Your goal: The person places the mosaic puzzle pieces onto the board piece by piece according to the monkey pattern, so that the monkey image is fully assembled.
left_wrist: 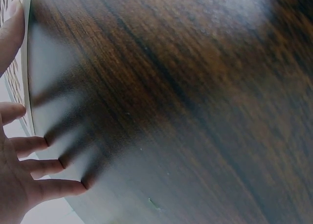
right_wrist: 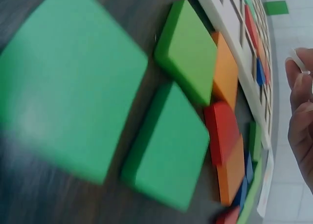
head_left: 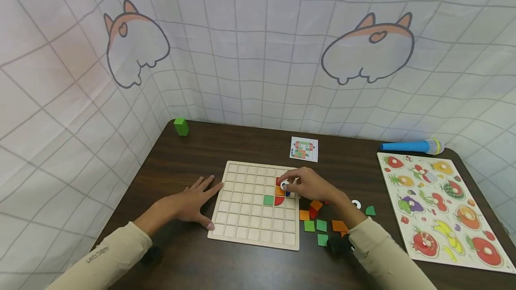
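Observation:
A pale wooden grid board (head_left: 247, 209) lies on the dark table. My left hand (head_left: 189, 202) is spread at its left side, thumb and index finger at the edge, the other fingertips on the tabletop. My right hand (head_left: 308, 182) pinches a small white ring piece (head_left: 283, 185) over the right part of the board. Below it on the grid are an orange square (head_left: 279, 192), a blue piece (head_left: 288, 194), a red piece (head_left: 277, 180), a green square (head_left: 268, 200) and a red quarter-round (head_left: 279, 201). The right wrist view shows the white piece (right_wrist: 297, 60) between thumb and finger.
Loose green squares (head_left: 309, 226), orange pieces (head_left: 339, 226) and another white ring (head_left: 356, 204) lie right of the board. A picture card (head_left: 304, 149) is behind it. Farther right are a fruit puzzle (head_left: 437, 200) and a blue microphone (head_left: 407, 147). A green block (head_left: 181, 126) stands back left.

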Demonstrator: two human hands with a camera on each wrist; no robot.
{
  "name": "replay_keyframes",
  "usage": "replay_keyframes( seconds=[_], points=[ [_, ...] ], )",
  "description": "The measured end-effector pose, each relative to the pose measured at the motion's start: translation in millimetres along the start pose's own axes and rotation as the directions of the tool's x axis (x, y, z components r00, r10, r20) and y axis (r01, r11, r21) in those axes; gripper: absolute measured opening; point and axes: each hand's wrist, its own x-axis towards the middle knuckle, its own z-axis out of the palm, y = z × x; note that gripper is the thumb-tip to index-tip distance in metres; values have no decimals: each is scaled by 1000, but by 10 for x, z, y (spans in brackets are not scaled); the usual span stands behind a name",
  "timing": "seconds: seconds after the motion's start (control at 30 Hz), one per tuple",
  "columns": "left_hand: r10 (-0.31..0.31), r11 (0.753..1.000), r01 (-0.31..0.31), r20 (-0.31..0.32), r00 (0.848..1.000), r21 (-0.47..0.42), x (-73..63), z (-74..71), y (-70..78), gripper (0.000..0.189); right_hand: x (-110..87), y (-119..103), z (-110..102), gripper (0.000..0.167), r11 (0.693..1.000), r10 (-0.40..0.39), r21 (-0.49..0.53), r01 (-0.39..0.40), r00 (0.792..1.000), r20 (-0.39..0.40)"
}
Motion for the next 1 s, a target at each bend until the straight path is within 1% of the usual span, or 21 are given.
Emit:
replay_keyframes(
  seconds=[0.17, 0.33, 0.5, 0.63, 0.77, 0.9, 1.0],
  points=[
    [-6, 1000, 6, 0, 1000, 2, 6, 0, 1, 120, 137, -27, 110, 19, 1000, 25, -4, -25, 999, -38],
    [-4, 1000, 4, -1, 1000, 4, 8, 1, -1, 120, 244, -28, 205, 18, 1000, 2, -20, -3, 998, -70],
    [-5, 1000, 5, -3, 1000, 5, 7, 9, -5, 120, 307, -19, 283, 18, 1000, -10, 3, 10, 998, -57],
    [-4, 1000, 4, -1, 1000, 4, 4, 7, 8, 120, 333, -23, 319, 19, 1000, 10, -18, -11, 999, -47],
    [-6, 1000, 6, -1, 1000, -1, -6, -7, 27, 120, 334, -55, 327, 22, 998, 56, -28, -57, 998, -42],
    [-12, 1000, 12, 1, 1000, -1, -18, -22, 48, 119, 325, -72, 320, 25, 998, 58, -18, -59, 998, -35],
    [-13, 1000, 13, 1, 1000, 0, -23, -26, 58, 119, 319, -86, 319, 22, 998, 56, -33, -58, 998, -40]
  ],
)
